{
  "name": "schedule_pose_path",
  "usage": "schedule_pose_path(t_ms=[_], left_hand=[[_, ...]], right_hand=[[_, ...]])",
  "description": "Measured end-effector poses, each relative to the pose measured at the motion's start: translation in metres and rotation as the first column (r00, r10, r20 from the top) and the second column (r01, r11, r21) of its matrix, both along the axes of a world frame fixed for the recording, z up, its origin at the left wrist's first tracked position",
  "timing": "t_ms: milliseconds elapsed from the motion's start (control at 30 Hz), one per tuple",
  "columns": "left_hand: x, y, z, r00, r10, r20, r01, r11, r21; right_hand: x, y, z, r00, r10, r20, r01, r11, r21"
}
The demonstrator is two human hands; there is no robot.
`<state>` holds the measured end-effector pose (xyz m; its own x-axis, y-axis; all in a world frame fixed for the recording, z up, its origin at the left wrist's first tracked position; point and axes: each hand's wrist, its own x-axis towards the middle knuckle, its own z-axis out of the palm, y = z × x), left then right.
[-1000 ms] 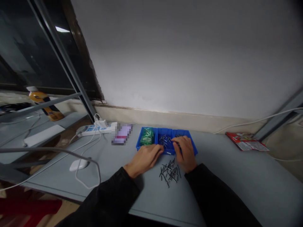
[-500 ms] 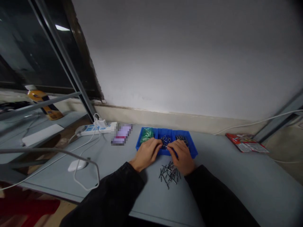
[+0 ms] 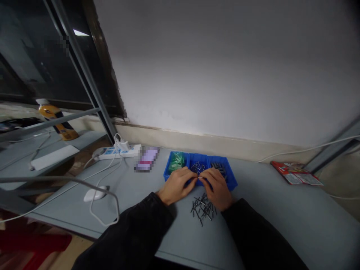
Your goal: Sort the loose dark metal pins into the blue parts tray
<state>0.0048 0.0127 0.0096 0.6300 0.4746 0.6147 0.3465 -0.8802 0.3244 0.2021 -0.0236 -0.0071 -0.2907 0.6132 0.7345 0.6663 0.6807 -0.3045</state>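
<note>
My left hand [image 3: 179, 184] and my right hand [image 3: 216, 187] meet fingertip to fingertip at the front edge of a blue compartment tray [image 3: 232, 180]. Both are closed in a pinch, with a small thin light-coloured piece between them, too small to name. In the tray's left section lie green pieces [image 3: 176, 160]. Small metal pins [image 3: 198, 165] fill the middle section, and dark cylindrical pieces [image 3: 218, 165] the right one. A loose pile of dark, thin pin-like parts [image 3: 203, 210] lies on the table just below my hands.
To the left are a phone [image 3: 147, 159], a white power strip [image 3: 126, 150] with plugs, and a white mouse-like object [image 3: 96, 193] among cables. A red packet [image 3: 295, 173] lies at the right. A yellow bottle [image 3: 57, 120] stands on the neighbouring table [image 3: 17, 161].
My hands have drawn slightly back toward me, from over the middle section to the tray's front edge, fingertips closer together. The whole view has shifted a little.
</note>
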Motion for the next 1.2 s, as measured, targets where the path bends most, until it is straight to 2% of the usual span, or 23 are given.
schedule_pose_path(t_ms=[233, 500, 733, 1033, 1200], left_hand=[[0.0005, 0.0006, -0.0013, 1.0, 0.01, -0.01, -0.01, 0.999, 0.034], [0.0008, 0.0012, -0.0016, 0.999, 0.041, -0.022, -0.04, 0.999, 0.03], [0.0014, -0.0001, -0.0011, 0.999, 0.027, -0.034, -0.026, 0.999, 0.035], [0.0009, 0.001, -0.0013, 0.999, 0.043, -0.033, -0.042, 0.998, 0.039], [-0.0005, 0.0001, -0.0005, 0.999, 0.044, -0.018, -0.044, 0.999, 0.011]], right_hand=[[-0.0011, -0.0012, 0.0014, 1.0, -0.023, 0.007, 0.023, 1.0, -0.019], [-0.0034, -0.0011, 0.0006, 1.0, 0.017, -0.001, -0.017, 0.999, -0.032], [-0.0027, -0.0009, 0.0011, 0.999, -0.034, 0.021, 0.034, 0.999, -0.019], [-0.0021, 0.0006, -0.0002, 0.999, -0.042, 0.032, 0.043, 0.999, -0.01], [0.0033, 0.0024, 0.0009, 0.992, -0.109, 0.061, 0.105, 0.992, 0.073]])
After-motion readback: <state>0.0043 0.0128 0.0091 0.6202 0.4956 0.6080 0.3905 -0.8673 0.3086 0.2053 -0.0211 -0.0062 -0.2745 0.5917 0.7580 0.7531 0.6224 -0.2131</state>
